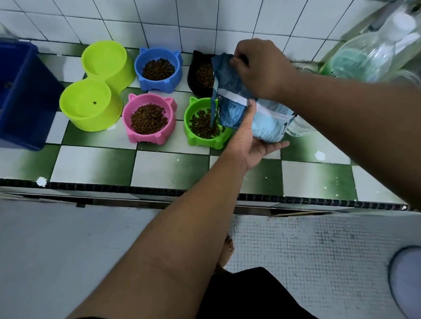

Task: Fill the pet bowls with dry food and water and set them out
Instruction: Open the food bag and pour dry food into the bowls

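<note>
Kibble bag [241,105], soft and crinkly, likely light, sags unless supported: left hand [249,143] cups its underside, right hand [261,67] pinches the top over the green bowl [204,135].

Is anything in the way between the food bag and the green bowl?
No. The food bag, held by both hands, tilts right over the green bowl, and its opening hangs above the kibble with nothing visible between.
</note>
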A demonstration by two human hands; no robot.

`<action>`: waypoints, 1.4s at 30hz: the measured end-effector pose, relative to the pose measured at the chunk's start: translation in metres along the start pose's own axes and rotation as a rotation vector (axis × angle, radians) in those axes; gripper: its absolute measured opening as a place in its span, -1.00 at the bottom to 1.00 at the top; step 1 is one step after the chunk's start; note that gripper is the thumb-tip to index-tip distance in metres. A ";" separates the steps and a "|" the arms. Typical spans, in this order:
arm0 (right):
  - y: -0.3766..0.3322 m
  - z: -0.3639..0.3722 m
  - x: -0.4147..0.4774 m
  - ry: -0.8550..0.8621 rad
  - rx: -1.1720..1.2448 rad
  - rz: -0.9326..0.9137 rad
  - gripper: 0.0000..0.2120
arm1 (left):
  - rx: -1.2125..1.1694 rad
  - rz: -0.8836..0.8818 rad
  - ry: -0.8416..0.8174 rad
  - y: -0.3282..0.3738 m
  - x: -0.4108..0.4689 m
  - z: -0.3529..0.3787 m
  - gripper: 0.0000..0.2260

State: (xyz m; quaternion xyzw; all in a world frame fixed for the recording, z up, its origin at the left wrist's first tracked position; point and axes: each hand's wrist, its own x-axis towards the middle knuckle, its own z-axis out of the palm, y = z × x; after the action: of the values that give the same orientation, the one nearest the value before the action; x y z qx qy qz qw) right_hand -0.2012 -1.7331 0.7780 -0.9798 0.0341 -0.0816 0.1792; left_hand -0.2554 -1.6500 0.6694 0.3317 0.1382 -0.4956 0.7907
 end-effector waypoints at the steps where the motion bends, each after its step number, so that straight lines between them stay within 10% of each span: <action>1: 0.001 -0.001 -0.001 0.001 0.004 0.003 -0.73 | 0.002 0.001 0.004 0.000 0.000 0.000 -0.35; 29: 0.013 -0.008 -0.073 0.371 0.412 0.389 -0.82 | 0.552 0.062 0.143 0.047 -0.058 -0.026 -0.12; 42: -0.013 0.002 -0.090 0.531 0.729 0.382 -0.77 | 0.872 0.430 0.275 0.101 -0.115 -0.019 -0.69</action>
State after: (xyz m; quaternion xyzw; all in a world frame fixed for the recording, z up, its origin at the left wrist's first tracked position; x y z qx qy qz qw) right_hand -0.2890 -1.7115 0.7672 -0.7749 0.2270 -0.3007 0.5076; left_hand -0.2190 -1.5290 0.7574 0.7143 -0.0504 -0.2849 0.6372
